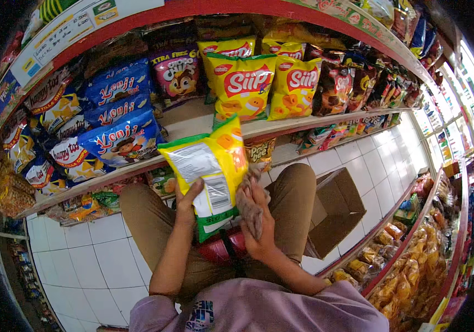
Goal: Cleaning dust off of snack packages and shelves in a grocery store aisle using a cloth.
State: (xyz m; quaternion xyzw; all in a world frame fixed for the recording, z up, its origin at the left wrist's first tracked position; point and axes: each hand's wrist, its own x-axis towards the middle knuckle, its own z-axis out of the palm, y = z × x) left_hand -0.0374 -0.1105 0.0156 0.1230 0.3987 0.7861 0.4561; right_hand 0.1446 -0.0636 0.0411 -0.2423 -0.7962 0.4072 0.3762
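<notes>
My left hand [187,203] grips a yellow and green snack bag [224,162] by its left side, thumb over the printed back. The bag is tilted above my lap, its white panel and barcode facing me. In my right hand [260,228] is a crumpled brownish cloth [250,201], which lies against the right side of the bag. Just beyond, yellow Siip snack bags [243,85] stand upright on the shelf [187,120], with bare board to their left.
Blue Kenji bags [118,137] and Happy Tos tortilla chip bags [69,155] fill the shelf's left part. An open cardboard box [336,211] sits on the white tiled floor [83,265] right of my knee. Packaged snacks [411,265] line a rack at right.
</notes>
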